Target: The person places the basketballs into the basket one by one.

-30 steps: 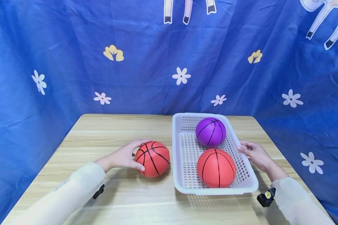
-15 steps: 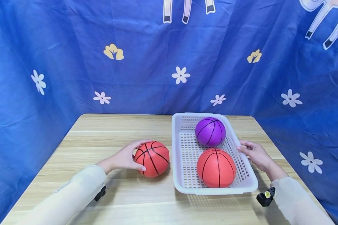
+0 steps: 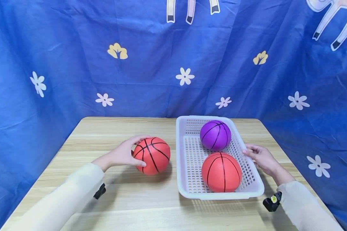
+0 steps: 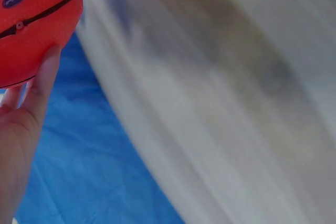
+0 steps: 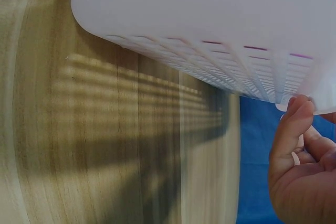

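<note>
My left hand (image 3: pixel 124 155) grips a small red basketball (image 3: pixel 156 157) with black lines from its left side, thumb in front and fingers behind. A shadow lies on the wood under the ball. In the left wrist view, that hand's fingers (image 4: pixel 47 72) press the ball's lower side. To the right stands a white plastic basket (image 3: pixel 181 166) with slotted walls. Inside it are a purple basketball (image 3: pixel 215 136) at the back and another red basketball (image 3: pixel 221 173) at the front. My right hand (image 3: pixel 263 158) pinches the basket's right rim, as the right wrist view also shows.
Everything is on a light wooden table (image 3: pixel 104 134). A blue cloth (image 3: pixel 150 64) with white flowers hangs behind it and along both sides. The basket's shadow falls on the wood in the right wrist view.
My left hand and the red basketball it holds have risen and shifted slightly left, away from the basket. The right hand and the basket have stayed put.
</note>
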The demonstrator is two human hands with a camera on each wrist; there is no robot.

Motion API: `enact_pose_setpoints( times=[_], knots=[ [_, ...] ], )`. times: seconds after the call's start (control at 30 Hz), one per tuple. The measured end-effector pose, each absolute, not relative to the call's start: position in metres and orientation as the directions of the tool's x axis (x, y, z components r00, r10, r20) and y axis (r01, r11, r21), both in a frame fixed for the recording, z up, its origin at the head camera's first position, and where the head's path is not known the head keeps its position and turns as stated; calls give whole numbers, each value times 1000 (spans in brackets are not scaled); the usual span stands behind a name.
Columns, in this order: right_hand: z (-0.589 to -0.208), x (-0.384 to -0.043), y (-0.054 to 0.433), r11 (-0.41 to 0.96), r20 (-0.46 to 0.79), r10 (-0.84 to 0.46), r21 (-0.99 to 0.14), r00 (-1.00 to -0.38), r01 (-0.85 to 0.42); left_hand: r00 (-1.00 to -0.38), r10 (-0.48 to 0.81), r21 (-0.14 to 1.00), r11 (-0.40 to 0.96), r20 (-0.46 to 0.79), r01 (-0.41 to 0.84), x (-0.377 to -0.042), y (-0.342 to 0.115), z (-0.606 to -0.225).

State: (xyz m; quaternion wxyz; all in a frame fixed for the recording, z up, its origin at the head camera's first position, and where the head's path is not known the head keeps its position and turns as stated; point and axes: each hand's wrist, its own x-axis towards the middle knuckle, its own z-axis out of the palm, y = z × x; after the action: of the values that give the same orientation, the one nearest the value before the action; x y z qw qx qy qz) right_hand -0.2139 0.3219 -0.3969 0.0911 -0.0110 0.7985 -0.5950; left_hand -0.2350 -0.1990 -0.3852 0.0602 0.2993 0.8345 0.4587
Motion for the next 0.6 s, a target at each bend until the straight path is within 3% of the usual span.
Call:
enact_pose_setpoints(
  times=[0.6],
  knots=[
    [-398, -215, 322, 291, -129, -131, -953, -983, 86, -812, 531, 752, 425, 244, 504, -260, -177, -316]
  ],
)
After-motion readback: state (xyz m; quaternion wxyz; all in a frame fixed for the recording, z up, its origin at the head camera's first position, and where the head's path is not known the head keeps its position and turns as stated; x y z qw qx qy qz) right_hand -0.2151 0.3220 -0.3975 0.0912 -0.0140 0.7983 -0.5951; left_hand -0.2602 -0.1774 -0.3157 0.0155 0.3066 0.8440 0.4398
